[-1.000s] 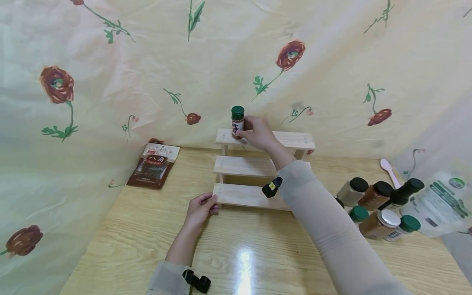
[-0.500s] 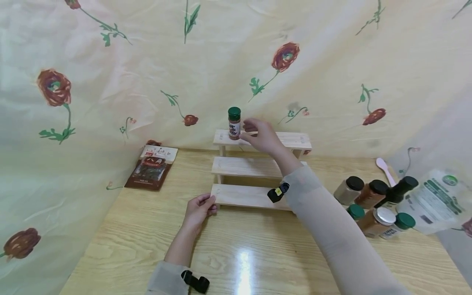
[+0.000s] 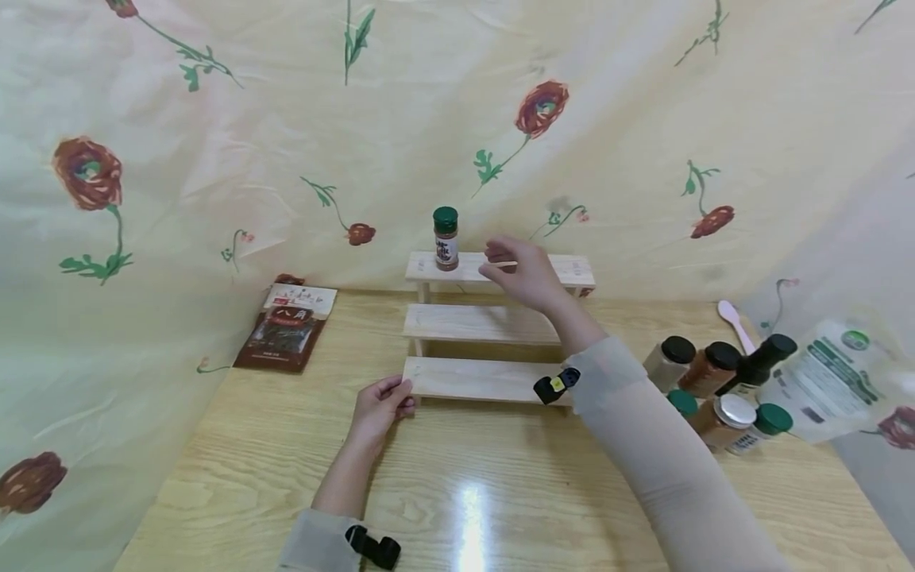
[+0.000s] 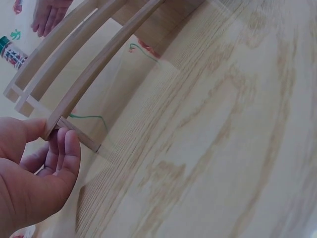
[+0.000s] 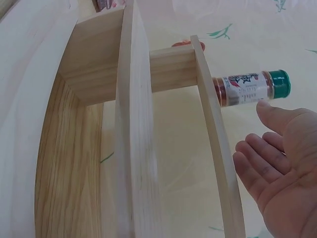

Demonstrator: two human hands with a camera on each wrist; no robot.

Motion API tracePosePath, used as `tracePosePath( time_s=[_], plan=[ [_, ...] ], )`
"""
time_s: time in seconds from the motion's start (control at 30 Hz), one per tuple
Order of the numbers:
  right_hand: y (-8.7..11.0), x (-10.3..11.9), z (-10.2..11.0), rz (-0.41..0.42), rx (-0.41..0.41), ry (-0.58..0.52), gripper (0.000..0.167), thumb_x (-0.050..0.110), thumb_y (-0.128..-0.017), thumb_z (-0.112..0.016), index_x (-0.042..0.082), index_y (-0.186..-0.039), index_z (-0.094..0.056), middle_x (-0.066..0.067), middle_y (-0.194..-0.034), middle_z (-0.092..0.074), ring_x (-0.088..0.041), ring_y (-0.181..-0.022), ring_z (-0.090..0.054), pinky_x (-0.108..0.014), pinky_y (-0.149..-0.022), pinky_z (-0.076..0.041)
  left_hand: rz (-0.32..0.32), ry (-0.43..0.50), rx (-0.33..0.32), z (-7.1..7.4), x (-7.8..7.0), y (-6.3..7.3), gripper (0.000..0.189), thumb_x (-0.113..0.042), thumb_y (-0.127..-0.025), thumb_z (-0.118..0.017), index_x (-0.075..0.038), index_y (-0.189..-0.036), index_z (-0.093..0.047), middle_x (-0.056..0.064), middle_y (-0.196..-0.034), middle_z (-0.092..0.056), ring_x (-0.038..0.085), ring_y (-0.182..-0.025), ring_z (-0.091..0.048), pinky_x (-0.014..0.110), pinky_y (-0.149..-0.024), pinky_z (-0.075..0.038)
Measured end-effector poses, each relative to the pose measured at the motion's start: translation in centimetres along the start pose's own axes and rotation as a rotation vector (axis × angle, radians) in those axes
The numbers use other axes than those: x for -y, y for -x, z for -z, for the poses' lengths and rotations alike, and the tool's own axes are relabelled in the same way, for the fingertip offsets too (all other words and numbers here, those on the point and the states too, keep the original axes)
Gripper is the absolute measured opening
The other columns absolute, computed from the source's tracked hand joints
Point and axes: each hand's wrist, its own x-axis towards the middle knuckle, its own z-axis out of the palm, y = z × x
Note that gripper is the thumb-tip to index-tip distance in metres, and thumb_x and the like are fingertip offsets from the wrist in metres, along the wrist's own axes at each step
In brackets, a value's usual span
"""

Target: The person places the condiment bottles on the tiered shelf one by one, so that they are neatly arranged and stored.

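Note:
A small spice jar [image 3: 446, 241] with a green cap and a white label stands upright near the left end of the top step of a three-step wooden rack [image 3: 486, 380]. To its right, apart from it, my right hand [image 3: 525, 272] hovers over the top step with relaxed fingers and holds nothing. The right wrist view shows that palm [image 5: 292, 173] beside the jar [image 5: 247, 88]. My left hand [image 3: 379, 409] pinches the left end of the lowest step; in the left wrist view the thumb and fingers [image 4: 69, 148] grip the board's corner.
Several seasoning bottles [image 3: 718, 361] with black, green and silver lids cluster on the table's right, beside a white pouch [image 3: 822, 381] and a pale spoon [image 3: 735, 324]. A brown spice packet [image 3: 286, 327] lies left of the rack. A floral cloth [image 3: 286, 119] hangs behind.
My right hand has let go of the spice jar and drawn away to the right, leaving it on the top step. The left hand keeps its grip on the rack.

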Motion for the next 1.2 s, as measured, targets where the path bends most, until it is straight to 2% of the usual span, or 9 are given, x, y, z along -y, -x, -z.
tracePosePath(
  time_s=[0.4,0.63,0.87,1.2],
  plan=[
    [2.5,-0.7,1.7,0.002,-0.031,-0.013,0.045,0.014,-0.097,-0.071,-0.004,-0.135,-0.057,-0.023,-0.123,-0.065,-0.032,-0.112,-0.065,-0.042,-0.097,-0.058,0.011,0.003,-0.001,-0.1,-0.1,0.2,0.038,-0.007,-0.1,-0.066,0.015,-0.129,-0.056,0.007,-0.089,-0.066,0.013,-0.075,-0.066,0.021,-0.07,-0.061],
    [3.7,-1.4,2.6,-0.022,-0.053,-0.033,0.043,0.012,-0.096,-0.073,-0.002,-0.134,-0.059,-0.02,-0.12,-0.066,-0.03,-0.108,-0.066,-0.041,-0.095,-0.059,0.022,-0.016,-0.007,-0.2,-0.3,0.5,0.039,-0.009,-0.1,-0.066,0.014,-0.131,-0.056,0.008,-0.092,-0.066,0.013,-0.076,-0.066,0.022,-0.072,-0.061],
    [5.0,-2.2,3.5,-0.017,-0.082,-0.028,0.04,0.012,-0.095,-0.074,-0.003,-0.13,-0.061,-0.019,-0.116,-0.068,-0.03,-0.105,-0.067,-0.043,-0.092,-0.06,0.009,-0.02,-0.006,-0.3,-0.4,0.5,0.037,-0.006,-0.1,-0.065,0.015,-0.129,-0.056,0.008,-0.09,-0.066,0.014,-0.076,-0.066,0.022,-0.071,-0.062],
    [6.9,-2.9,5.0,-0.03,-0.098,-0.001,0.044,0.014,-0.097,-0.071,-0.005,-0.134,-0.058,-0.019,-0.118,-0.067,-0.031,-0.106,-0.067,-0.043,-0.091,-0.059,-0.011,-0.023,0.007,-0.2,-0.1,0.4,0.035,-0.006,-0.1,-0.065,0.015,-0.127,-0.057,0.008,-0.087,-0.067,0.013,-0.074,-0.066,0.021,-0.069,-0.061]
  ],
)
